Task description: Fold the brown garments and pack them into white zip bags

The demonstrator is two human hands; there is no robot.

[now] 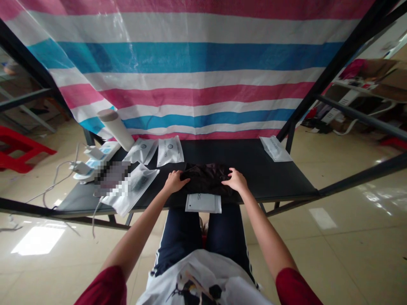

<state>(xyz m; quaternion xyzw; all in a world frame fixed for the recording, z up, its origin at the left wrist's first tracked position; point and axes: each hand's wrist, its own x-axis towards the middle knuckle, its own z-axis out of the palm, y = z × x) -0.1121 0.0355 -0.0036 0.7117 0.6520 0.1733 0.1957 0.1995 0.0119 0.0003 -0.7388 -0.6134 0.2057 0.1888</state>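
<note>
A striped pink, white and blue woven sheet (197, 63) hangs across the whole back, from 10 to 2 o'clock. Under it stands the black flat surface (286, 178), and its near edge runs from 9 to 3 o'clock just before the person's knees.

The dark brown crumpled cloth bundle (206, 178) lies on the surface at 12 o'clock from the person, close to the near edge. Its long axis goes left to right, parallel to that edge. Both hands are at the bundle, one at each end, so neither is nearer. The left hand (174, 181) grasps the 9 o'clock end with closed fingers. The right hand (235, 179) lies on the 3 o'clock end with bent fingers; I cannot tell whether it pinches the cloth or only presses on it.

At 10 o'clock from the bundle lie several white plastic bags (170, 150), and a white cylinder roll (115, 127) stands further behind them. That side is crowded. Toward 3 o'clock the surface is bare up to a single white plastic bag (275, 148) at 2 o'clock.

A small white flat plastic pouch (203, 203) lies at 6 o'clock, touching the bundle and reaching over the near edge.
</note>
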